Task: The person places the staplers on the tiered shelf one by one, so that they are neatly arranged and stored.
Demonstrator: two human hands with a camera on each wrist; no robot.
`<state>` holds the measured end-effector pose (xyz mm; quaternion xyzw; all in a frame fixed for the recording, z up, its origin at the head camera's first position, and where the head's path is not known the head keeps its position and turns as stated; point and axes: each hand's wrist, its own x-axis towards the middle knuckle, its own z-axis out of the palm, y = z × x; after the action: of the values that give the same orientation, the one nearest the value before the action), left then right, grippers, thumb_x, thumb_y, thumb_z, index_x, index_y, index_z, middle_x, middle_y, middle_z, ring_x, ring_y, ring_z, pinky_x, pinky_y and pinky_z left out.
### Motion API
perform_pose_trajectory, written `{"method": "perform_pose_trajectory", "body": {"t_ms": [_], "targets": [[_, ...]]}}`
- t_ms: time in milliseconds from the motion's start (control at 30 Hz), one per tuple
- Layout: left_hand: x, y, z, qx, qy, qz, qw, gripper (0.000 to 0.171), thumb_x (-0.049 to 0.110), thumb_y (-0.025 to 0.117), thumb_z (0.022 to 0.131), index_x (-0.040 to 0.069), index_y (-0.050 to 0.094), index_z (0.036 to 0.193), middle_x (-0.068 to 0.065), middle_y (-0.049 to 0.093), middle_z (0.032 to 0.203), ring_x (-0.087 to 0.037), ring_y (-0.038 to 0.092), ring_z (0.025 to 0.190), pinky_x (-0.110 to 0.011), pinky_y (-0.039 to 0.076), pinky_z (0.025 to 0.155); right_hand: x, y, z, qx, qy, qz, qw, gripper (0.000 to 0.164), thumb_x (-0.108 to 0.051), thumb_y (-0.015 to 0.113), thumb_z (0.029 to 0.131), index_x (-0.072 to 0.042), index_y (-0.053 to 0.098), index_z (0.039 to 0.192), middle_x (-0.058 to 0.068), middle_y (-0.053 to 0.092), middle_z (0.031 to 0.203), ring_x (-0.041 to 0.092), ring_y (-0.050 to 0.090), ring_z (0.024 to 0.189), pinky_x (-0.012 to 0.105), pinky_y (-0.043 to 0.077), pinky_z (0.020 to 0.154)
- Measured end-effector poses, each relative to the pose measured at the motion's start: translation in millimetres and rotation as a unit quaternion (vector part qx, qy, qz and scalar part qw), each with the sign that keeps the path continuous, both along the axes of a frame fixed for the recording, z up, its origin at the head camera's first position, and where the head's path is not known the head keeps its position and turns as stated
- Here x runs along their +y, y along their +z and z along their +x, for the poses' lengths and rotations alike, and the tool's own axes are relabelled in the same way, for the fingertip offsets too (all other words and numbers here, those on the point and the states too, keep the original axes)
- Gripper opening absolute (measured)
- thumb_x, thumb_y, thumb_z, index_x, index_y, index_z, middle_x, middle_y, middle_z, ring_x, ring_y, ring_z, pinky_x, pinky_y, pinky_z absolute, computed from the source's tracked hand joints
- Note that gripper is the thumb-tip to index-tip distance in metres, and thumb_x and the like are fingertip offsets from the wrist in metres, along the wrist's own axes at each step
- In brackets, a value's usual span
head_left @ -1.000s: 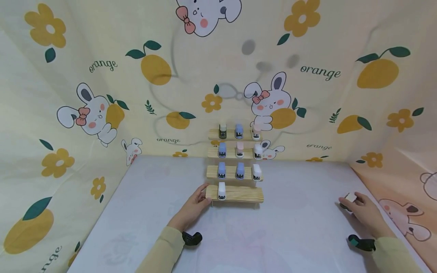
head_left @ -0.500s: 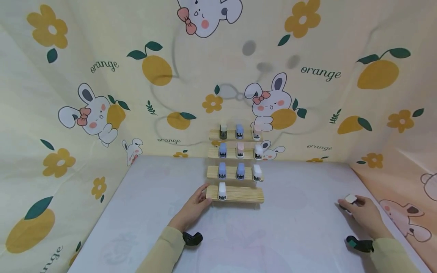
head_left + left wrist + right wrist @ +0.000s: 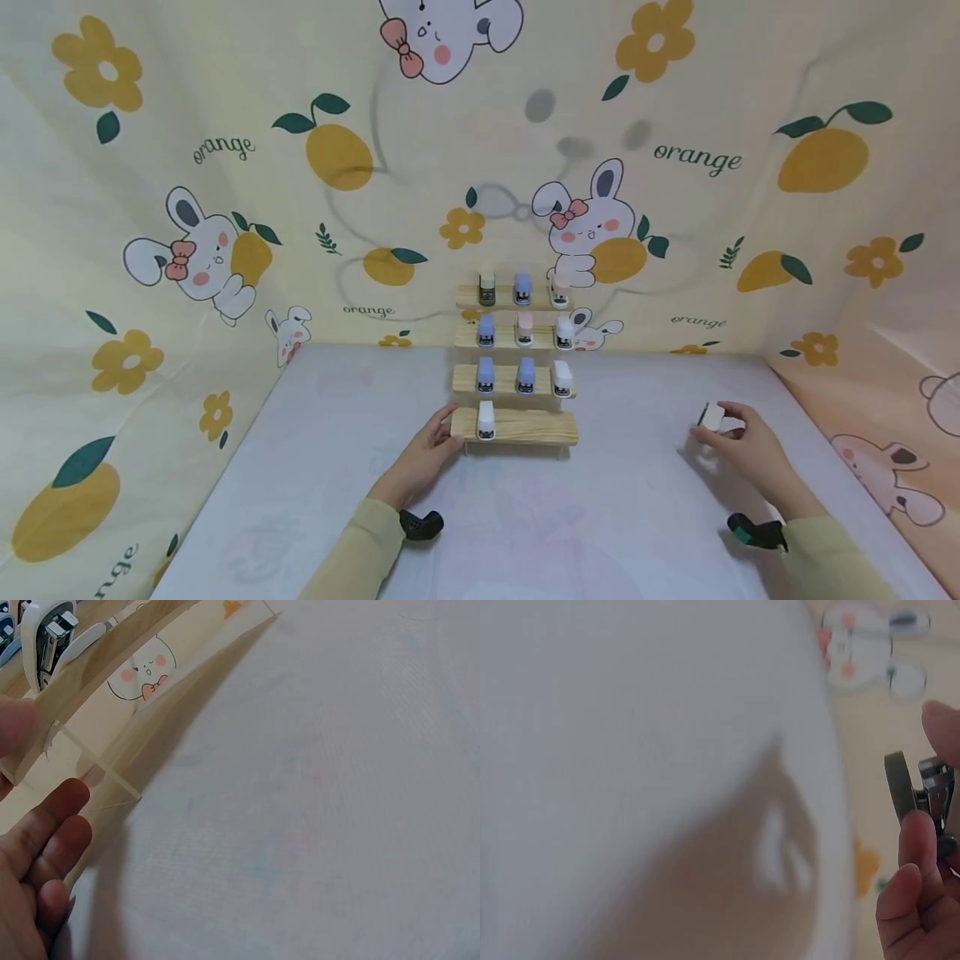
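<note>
My right hand (image 3: 757, 457) pinches a small stapler (image 3: 712, 416) between thumb and fingers, raised over the right side of the table. It shows white on top in the head view; the right wrist view shows its olive-green base (image 3: 901, 786) and metal parts. With thumb and forefinger, my left hand (image 3: 422, 457) holds the left end of the lowest wooden shelf (image 3: 536, 427) of a tiered rack. A white stapler (image 3: 486, 420) stands at that shelf's left end, bare wood to its right. In the left wrist view the other fingers (image 3: 64, 844) curl loosely below the board.
Three higher shelves carry rows of mini staplers, among them a blue stapler (image 3: 526, 376), a pink stapler (image 3: 524, 329) and a dark-based stapler (image 3: 487, 289). Thin clear legs hold the rack on the white table (image 3: 615, 517). A printed curtain (image 3: 420, 200) encloses the back and sides.
My right hand has lifted the stapler off the far right of the table and moved it left and slightly away from me, tilting it. My left hand stays at the shelf end.
</note>
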<state>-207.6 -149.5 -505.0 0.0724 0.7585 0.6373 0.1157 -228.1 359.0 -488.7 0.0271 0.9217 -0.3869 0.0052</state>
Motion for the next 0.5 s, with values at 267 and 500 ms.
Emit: {"method": "perform_pose_trajectory", "body": {"t_ms": [267, 500], "targets": [[-3, -29.3, -16.4, 0.0, 0.0, 0.0, 1.0, 0.062, 0.024, 0.055, 0.1, 0.025, 0.024, 0.154, -0.013, 0.055, 0.132, -0.026, 0.049, 0.124, -0.051, 0.03, 0.107, -50, 19.0, 5.0, 0.032, 0.056, 0.0, 0.998, 0.086, -0.048, 0.073, 0.083, -0.002, 0.032, 0.143, 0.012, 0.054, 0.089, 0.019, 0.049, 0.073, 0.027, 0.042, 0.054], [-4, -31.8, -16.0, 0.001, 0.002, -0.005, 1.0, 0.063, 0.03, 0.057, 0.099, 0.028, 0.025, 0.153, -0.011, 0.056, 0.131, -0.025, 0.049, 0.124, -0.051, 0.031, 0.107, -86, 22.8, 14.4, 0.035, 0.09, -0.029, 0.995, 0.081, -0.046, 0.078, 0.079, -0.01, 0.036, 0.138, 0.01, 0.054, 0.086, 0.02, 0.05, 0.073, 0.027, 0.044, 0.054]]}}
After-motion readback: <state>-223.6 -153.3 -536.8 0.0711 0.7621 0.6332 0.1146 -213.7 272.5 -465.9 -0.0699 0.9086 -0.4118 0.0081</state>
